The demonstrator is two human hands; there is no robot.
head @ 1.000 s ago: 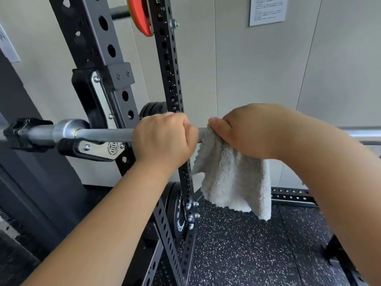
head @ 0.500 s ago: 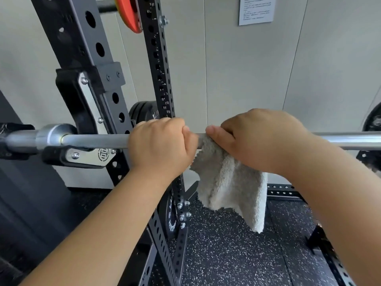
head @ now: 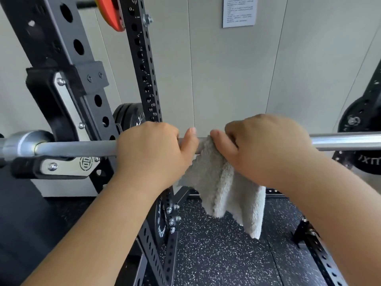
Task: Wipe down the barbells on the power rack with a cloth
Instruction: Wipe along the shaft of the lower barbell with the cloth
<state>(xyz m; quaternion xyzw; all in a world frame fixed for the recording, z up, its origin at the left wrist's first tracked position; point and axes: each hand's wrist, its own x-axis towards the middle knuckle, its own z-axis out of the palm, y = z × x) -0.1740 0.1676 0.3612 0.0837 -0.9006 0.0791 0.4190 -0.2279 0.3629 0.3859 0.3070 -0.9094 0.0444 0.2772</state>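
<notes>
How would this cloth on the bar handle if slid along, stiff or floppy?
Probably floppy: the cloth sags in folds below the barbell. Likely light, since the right hand holds all of it by one bunched edge. Its fuzzy pile should drag, not slip, on steel.

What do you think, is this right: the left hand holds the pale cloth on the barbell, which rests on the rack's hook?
Not quite. In the head view the right hand holds the pale cloth on the barbell; the left hand grips the bare bar. It does rest on the rack's hook.
</notes>
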